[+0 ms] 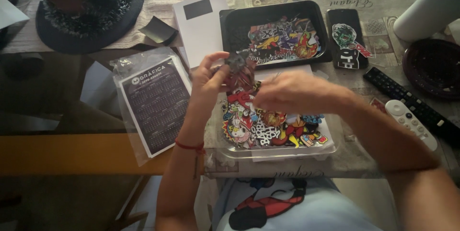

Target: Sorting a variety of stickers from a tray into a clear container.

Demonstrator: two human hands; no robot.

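While the left hand (209, 75) pinches a dark, glossy die-cut sticker (239, 68) upright above the near clear plastic tray (330, 148) of colourful stickers, the right hand (287, 94), fingers curled narrow, picks at its lower edge, apparently to peel it.

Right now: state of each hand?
Left hand: closed, pinching a dark sticker above the sticker pile.
Right hand: fingers curled at the same sticker's lower edge; its grip cannot be told.

Head-worn view, steeply downward, close
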